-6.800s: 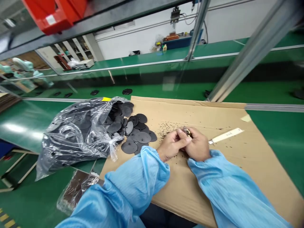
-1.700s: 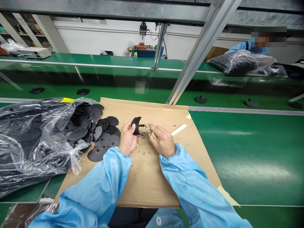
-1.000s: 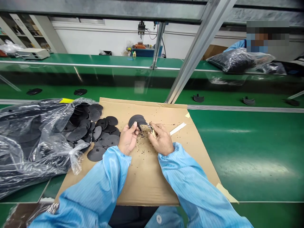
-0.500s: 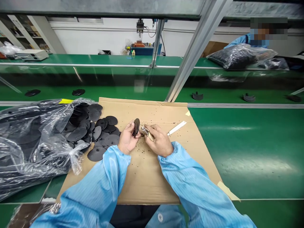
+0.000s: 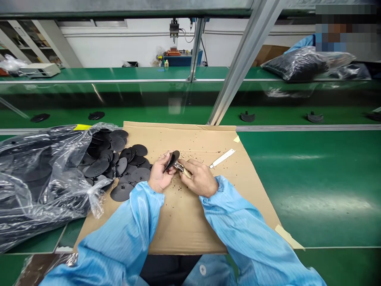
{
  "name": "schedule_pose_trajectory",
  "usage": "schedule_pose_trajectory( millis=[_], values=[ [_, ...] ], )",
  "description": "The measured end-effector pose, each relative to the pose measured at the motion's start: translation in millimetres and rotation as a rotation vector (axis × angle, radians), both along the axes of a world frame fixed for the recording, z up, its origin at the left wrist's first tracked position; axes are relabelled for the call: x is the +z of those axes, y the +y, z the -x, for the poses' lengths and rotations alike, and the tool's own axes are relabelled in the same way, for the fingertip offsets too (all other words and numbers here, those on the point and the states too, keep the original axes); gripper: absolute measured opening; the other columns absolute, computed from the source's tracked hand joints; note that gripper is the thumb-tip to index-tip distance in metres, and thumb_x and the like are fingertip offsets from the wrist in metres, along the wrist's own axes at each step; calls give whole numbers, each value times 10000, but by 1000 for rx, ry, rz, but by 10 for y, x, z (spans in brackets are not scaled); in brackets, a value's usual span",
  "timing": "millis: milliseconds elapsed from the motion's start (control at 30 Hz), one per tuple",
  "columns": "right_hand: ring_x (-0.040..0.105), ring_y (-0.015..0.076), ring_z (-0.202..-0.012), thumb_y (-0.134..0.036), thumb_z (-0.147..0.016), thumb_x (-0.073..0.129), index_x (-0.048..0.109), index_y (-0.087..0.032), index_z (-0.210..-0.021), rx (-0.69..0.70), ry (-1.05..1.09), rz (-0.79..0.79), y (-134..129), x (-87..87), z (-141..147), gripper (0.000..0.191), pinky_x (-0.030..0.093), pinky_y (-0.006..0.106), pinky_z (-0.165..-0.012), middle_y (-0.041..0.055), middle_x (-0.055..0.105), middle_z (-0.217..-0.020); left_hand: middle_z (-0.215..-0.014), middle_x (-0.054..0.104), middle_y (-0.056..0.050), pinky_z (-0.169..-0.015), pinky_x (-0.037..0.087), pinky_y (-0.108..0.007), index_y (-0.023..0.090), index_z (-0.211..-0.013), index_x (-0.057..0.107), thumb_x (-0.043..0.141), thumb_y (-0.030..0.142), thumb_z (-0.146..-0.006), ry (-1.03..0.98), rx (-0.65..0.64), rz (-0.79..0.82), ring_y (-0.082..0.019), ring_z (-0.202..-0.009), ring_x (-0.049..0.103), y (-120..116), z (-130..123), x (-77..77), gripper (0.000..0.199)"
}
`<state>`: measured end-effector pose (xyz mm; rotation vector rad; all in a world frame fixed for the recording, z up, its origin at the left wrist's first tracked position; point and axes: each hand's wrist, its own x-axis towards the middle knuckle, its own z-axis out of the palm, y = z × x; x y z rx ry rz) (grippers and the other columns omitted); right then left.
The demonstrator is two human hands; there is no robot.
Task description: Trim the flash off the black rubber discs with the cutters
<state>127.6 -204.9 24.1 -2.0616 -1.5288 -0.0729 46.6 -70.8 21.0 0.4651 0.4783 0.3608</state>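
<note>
My left hand (image 5: 159,175) grips a thin black plastic disc (image 5: 172,160) between thumb and fingers, tilted above the cardboard. Closed in my right hand (image 5: 201,177) is a pair of small nippers (image 5: 186,172) with a shiny metal head and a cream handle. Their metal tip meets the disc's edge, though the exact contact is too small to tell. Small black scraps (image 5: 179,186) are strewn on the cardboard sheet (image 5: 181,226) below. Left of my left hand lies a heap of similar black discs (image 5: 122,169).
A clear plastic bag (image 5: 44,178) of black parts lies at the left. A white strip-like blade or ruler (image 5: 222,158) rests right of my hands. Several black parts (image 5: 247,116) sit on the green conveyor (image 5: 133,115). A metal post (image 5: 235,75) slants up ahead. A co-worker sits behind bags (image 5: 297,63).
The disc has tilted over toward the right, and the nippers' head has come up against it. My right hand has shifted very little.
</note>
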Motion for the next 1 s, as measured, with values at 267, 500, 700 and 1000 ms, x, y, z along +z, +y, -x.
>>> schedule_pose_trajectory(
  millis=[267,500,700,1000],
  values=[
    [621,195,-821,-212,-843,513,605,-169,-1237,8,31,-12,-7,4,-7,406,495,283,-776,76,662,-893,-747,654,-26,-353,282,-164,132,-903,638,586,95,-799,-14,-14,-2,-39,-398,388,16,3,-21,122],
    [618,185,-802,-193,-825,521,612,-180,-1231,17,27,15,-7,18,0,416,485,269,-753,67,673,-901,-737,657,-23,-348,270,-168,133,-890,655,601,92,-780,-20,-28,-15,-35,-385,381,29,14,-6,130],
    [631,189,-833,-179,-820,519,594,-203,-1262,16,23,105,-23,56,-13,449,484,272,-785,55,679,-927,-734,653,-26,-346,276,-157,124,-899,674,623,94,-761,5,-7,-57,-35,-400,402,30,8,-22,150],
    [633,182,-829,-112,-753,513,622,-234,-1206,13,37,190,-48,123,-43,482,466,253,-723,32,692,-927,-784,671,-36,-384,339,-175,131,-953,705,663,124,-745,64,32,-145,-45,-442,454,-14,-6,-34,212]
  ],
)
